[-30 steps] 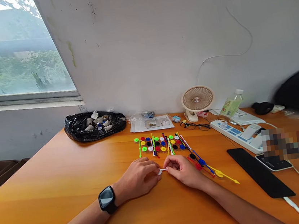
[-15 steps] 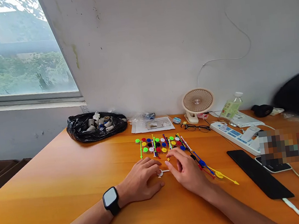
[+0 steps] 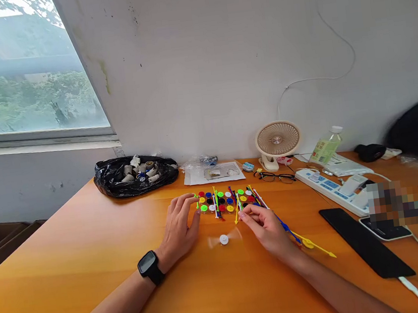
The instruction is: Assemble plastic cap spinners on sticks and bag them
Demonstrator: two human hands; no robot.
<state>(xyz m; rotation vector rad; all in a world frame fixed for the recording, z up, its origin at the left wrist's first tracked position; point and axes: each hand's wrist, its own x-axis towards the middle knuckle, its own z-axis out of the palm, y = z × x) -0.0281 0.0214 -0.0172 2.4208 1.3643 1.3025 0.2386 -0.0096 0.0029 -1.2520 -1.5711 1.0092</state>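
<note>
Your right hand (image 3: 264,228), just right of and beyond the white spinner (image 3: 224,239), has its thumb and forefinger close together beside the tip of a yellow arrow (image 3: 236,218); whether anything is clamped between them cannot be told. Your left hand (image 3: 176,226), left of and beyond the spinner, has thumb and fingers apart; its fingertips are at a green arrow (image 3: 197,206), contact unconfirmed.

The white spinner sits on the table (image 3: 95,282) between your 2 hands, touched by neither. Its disc is sharp and its 2 arms are blurred, which reads as rotation.

Hazards, in my judgement: lowering your right fingertips toward the spinner could stop the arms or knock it aside, since they stand near the edge of the blur. A sideways sweep of either hand could disturb the rows of coloured discs (image 3: 203,208) beyond the spinner, because arrows and discs lie crowded there. A low right forearm could catch the yellow spinner (image 3: 308,244), which lies right of the white spinner, beside that arm.

Farther out, you have a black bag (image 3: 109,184) beyond and left of the white spinner, and a fan (image 3: 277,139) and power strip (image 3: 324,183) beyond and right.
</note>
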